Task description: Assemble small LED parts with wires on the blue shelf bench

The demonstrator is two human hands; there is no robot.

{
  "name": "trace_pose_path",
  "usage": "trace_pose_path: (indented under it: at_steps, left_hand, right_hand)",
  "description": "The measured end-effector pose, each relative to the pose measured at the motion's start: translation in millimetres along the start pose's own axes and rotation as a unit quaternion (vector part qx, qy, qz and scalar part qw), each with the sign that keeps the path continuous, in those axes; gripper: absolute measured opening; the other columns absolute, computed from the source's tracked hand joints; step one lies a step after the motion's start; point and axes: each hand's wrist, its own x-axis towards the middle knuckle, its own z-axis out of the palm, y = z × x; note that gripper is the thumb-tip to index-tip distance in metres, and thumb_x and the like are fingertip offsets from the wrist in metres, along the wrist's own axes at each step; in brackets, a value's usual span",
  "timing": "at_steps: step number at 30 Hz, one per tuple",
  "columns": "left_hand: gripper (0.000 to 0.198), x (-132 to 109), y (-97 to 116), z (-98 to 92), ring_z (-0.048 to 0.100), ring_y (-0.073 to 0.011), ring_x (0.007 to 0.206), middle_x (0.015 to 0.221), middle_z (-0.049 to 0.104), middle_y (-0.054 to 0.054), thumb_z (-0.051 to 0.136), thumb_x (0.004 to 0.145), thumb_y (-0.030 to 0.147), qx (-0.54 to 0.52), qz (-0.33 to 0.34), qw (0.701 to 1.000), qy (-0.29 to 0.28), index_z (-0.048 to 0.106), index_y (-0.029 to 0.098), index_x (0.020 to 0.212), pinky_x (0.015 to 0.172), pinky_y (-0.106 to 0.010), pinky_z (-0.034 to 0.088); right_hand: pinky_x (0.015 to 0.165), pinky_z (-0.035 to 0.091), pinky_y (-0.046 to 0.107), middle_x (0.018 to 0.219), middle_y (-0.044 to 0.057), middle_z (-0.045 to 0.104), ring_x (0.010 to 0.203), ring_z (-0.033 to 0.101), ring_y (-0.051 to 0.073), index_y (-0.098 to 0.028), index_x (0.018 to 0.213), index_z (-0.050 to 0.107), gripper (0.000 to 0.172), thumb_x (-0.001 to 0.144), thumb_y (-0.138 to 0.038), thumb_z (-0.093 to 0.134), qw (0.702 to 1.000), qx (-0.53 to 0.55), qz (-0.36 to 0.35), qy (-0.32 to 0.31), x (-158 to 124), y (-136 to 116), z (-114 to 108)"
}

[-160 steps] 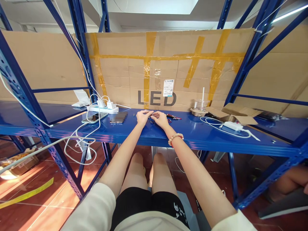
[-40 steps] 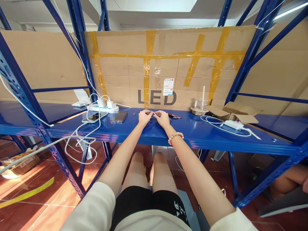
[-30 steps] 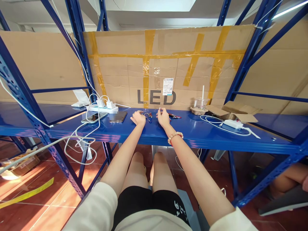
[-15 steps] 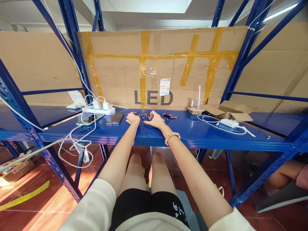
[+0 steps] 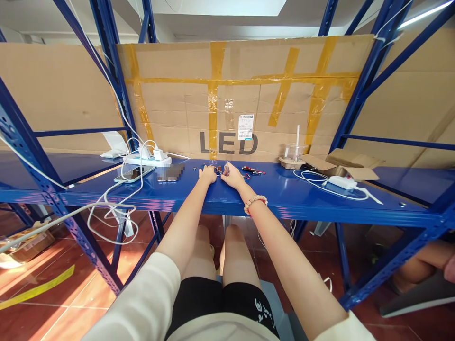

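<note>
Both my hands rest on the blue metal shelf (image 5: 284, 194) in front of a cardboard sheet marked LED. My left hand (image 5: 207, 174) is curled, its fingertips at a cluster of small dark and red parts (image 5: 217, 169). My right hand (image 5: 232, 175) is also curled with its fingers pinched beside the same parts; a bead bracelet (image 5: 254, 203) sits on that wrist. What either hand holds is too small to make out. Red-handled tools (image 5: 253, 170) lie just right of my right hand.
On the left of the shelf lie two phones (image 5: 134, 174) and a white power strip (image 5: 148, 159) with chargers and trailing cables. A plastic cup with a straw (image 5: 293, 156), a cardboard box (image 5: 343, 163) and a white charger with cable (image 5: 340, 182) stand on the right. Another person's arm (image 5: 423, 265) shows lower right.
My hands parted about a second ago, the left going left, and have come back together at the small parts. The view has shifted slightly.
</note>
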Motion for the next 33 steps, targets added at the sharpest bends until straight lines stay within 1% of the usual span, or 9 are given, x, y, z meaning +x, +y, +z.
trace_pose_path:
  at_steps: [4, 6, 9, 12, 18, 23, 29, 31, 33]
  left_hand:
    - [0.044, 0.5, -4.6, -1.8, 0.042, -0.0228, 0.12, 0.126, 0.051, -0.008, 0.038, 0.077, 0.011, -0.019, -0.024, 0.999, 0.026, 0.053, 0.025, 0.116, 0.099, -0.042, 0.029]
    - [0.043, 0.5, -5.1, -2.3, 0.044, -0.0223, 0.118, 0.125, 0.052, -0.008, 0.037, 0.077, 0.011, -0.023, -0.019, 0.999, 0.033, 0.053, 0.025, 0.115, 0.098, -0.041, 0.031]
    - [0.04, -0.1, -3.2, -2.2, 0.042, -0.0217, 0.119, 0.125, 0.052, -0.008, 0.031, 0.082, 0.014, -0.013, 0.012, 0.999, 0.037, 0.054, 0.022, 0.113, 0.097, -0.041, 0.031]
    - [0.036, -0.7, 0.7, -0.6, 0.039, -0.023, 0.121, 0.125, 0.051, -0.01, 0.029, 0.084, 0.017, 0.004, 0.041, 0.999, 0.032, 0.054, 0.02, 0.111, 0.098, -0.044, 0.029]
    - [0.036, 0.7, 5.8, 1.3, 0.04, -0.0236, 0.119, 0.124, 0.051, -0.013, 0.026, 0.086, 0.022, 0.033, 0.055, 0.998, 0.02, 0.053, 0.017, 0.109, 0.099, -0.046, 0.027]
    - [0.033, 3.8, 6.1, 0.3, 0.036, -0.0222, 0.122, 0.122, 0.053, -0.012, 0.03, 0.084, 0.021, 0.08, 0.123, 0.989, 0.011, 0.056, 0.018, 0.104, 0.104, -0.044, 0.02]
    - [0.044, 9.7, 3.1, 1.2, 0.031, -0.0225, 0.126, 0.132, 0.043, -0.013, 0.021, 0.088, 0.026, 0.062, 0.075, 0.995, 0.025, 0.044, 0.014, 0.123, 0.104, -0.043, 0.02]
    - [0.046, 11.9, 2.2, 1.2, 0.028, -0.0233, 0.128, 0.134, 0.042, -0.013, 0.019, 0.088, 0.027, 0.062, 0.061, 0.996, 0.013, 0.043, 0.013, 0.124, 0.104, -0.043, 0.019]
    - [0.047, 13.7, 1.8, 0.8, 0.025, -0.0247, 0.13, 0.135, 0.041, -0.012, 0.018, 0.088, 0.031, 0.072, 0.055, 0.996, -0.015, 0.046, 0.013, 0.122, 0.104, -0.045, 0.018]
  right_hand:
    - [0.057, 0.039, 0.025, 0.069, -0.002, 0.055, 0.064, 0.051, 0.015, -0.022, 0.074, 0.04, 0.015, 0.062, -0.017, 0.048, 1.0, 0.005, -0.001, 0.001, 0.4, 0.9, 0.1]
    - [0.057, 0.04, 0.026, 0.07, -0.002, 0.056, 0.065, 0.051, 0.015, -0.022, 0.073, 0.04, 0.015, 0.062, -0.017, 0.049, 1.0, 0.007, 0.0, -0.002, 0.2, 0.4, -0.3]
    - [0.058, 0.041, 0.026, 0.071, -0.002, 0.056, 0.065, 0.051, 0.015, -0.022, 0.072, 0.04, 0.015, 0.062, -0.016, 0.049, 1.0, 0.008, 0.001, -0.001, 0.0, -0.5, -0.6]
    - [0.057, 0.04, 0.026, 0.07, -0.002, 0.056, 0.064, 0.051, 0.015, -0.022, 0.071, 0.039, 0.015, 0.062, -0.016, 0.049, 1.0, 0.008, -0.003, 0.003, 0.5, -0.1, 0.1]
    - [0.055, 0.039, 0.025, 0.066, -0.002, 0.053, 0.061, 0.049, 0.014, -0.022, 0.072, 0.038, 0.015, 0.062, -0.017, 0.048, 1.0, 0.001, -0.003, 0.008, 0.7, 1.6, 0.9]
    - [0.056, 0.039, 0.026, 0.066, -0.003, 0.052, 0.06, 0.048, 0.014, -0.023, 0.071, 0.037, 0.015, 0.063, -0.019, 0.048, 1.0, 0.004, -0.004, -0.002, 0.2, 0.1, 0.1]
    - [0.055, 0.038, 0.025, 0.066, -0.003, 0.053, 0.061, 0.05, 0.014, -0.023, 0.073, 0.039, 0.015, 0.062, -0.017, 0.047, 1.0, 0.027, 0.012, -0.004, -0.2, -0.9, 0.0]
    - [0.055, 0.038, 0.025, 0.066, -0.003, 0.054, 0.061, 0.05, 0.014, -0.022, 0.074, 0.039, 0.016, 0.061, -0.016, 0.047, 0.999, 0.032, 0.012, -0.005, -0.6, -1.0, -0.4]
    - [0.054, 0.037, 0.025, 0.066, -0.003, 0.054, 0.061, 0.05, 0.014, -0.022, 0.074, 0.04, 0.016, 0.062, -0.017, 0.047, 0.999, 0.036, 0.011, -0.006, -1.0, -1.1, -0.8]
